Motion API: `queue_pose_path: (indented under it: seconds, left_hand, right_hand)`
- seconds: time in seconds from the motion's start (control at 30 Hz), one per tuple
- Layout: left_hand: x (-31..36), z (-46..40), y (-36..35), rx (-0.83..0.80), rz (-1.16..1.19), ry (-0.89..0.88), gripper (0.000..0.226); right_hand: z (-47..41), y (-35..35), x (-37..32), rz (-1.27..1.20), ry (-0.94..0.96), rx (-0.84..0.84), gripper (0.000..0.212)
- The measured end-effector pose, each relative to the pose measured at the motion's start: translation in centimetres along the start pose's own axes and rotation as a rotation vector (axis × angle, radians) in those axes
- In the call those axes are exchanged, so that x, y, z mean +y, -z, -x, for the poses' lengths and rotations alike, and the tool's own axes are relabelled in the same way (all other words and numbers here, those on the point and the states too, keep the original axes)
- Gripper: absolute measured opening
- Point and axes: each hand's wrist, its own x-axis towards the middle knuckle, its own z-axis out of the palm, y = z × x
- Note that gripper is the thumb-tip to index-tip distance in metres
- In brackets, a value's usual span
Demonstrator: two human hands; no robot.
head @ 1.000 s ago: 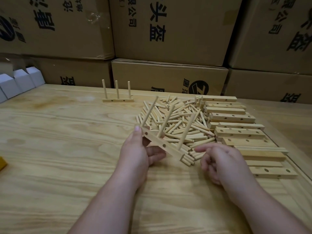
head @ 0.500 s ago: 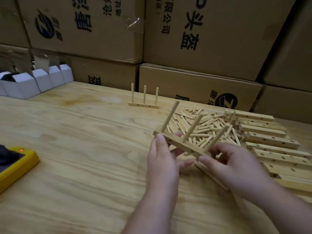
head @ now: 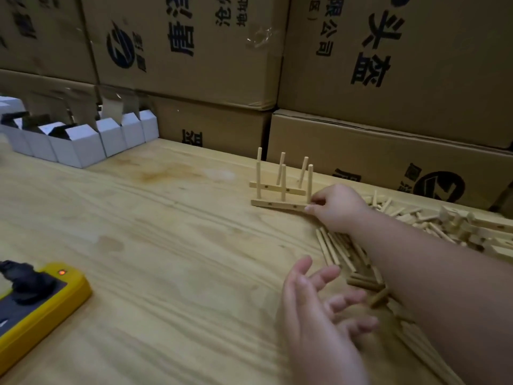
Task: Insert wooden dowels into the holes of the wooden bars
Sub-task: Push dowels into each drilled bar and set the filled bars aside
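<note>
We stand at a pale wooden table [head: 155, 245] backed by a wall of stacked cardboard boxes [head: 194, 45] printed with dark characters. Our right hand [head: 337, 207] reaches out to the far side of the table and pinches the right end of a wooden bar [head: 280, 204] between thumb and fingertips; the bar lies flat on the table with three dowels standing up out of it. Just behind it sits a second bar [head: 277, 188], also carrying three upright dowels, and the two lie nearly parallel and close together. Our left hand [head: 319, 301] hovers nearer to us with its fingers spread and relaxed, holding nothing. Under and beyond our right forearm lies a loose heap of dowels [head: 349, 259], and further right a cluster of unfilled bars [head: 472, 229], partly blurred. At the left edge we see a row of small white cartons [head: 80, 140], and in the near left corner a yellow device [head: 36, 304] with a small orange light.
</note>
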Motion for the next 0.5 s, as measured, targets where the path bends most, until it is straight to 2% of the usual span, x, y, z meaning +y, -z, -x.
queue_pose_path:
  seconds: [0.27, 0.5]
  left_hand:
    - [1.9, -1.4, 0.3, -0.026, -0.187, 0.007, 0.029]
    - [1.6, -1.4, 0.4, -0.036, -0.222, 0.03, 0.032]
  right_hand:
    - [-3.5, -1.9, -1.5, 0.155, 0.028, 0.0, 0.03]
    - [-4.2, -1.7, -0.6, 0.076, 0.073, 0.021, 0.026]
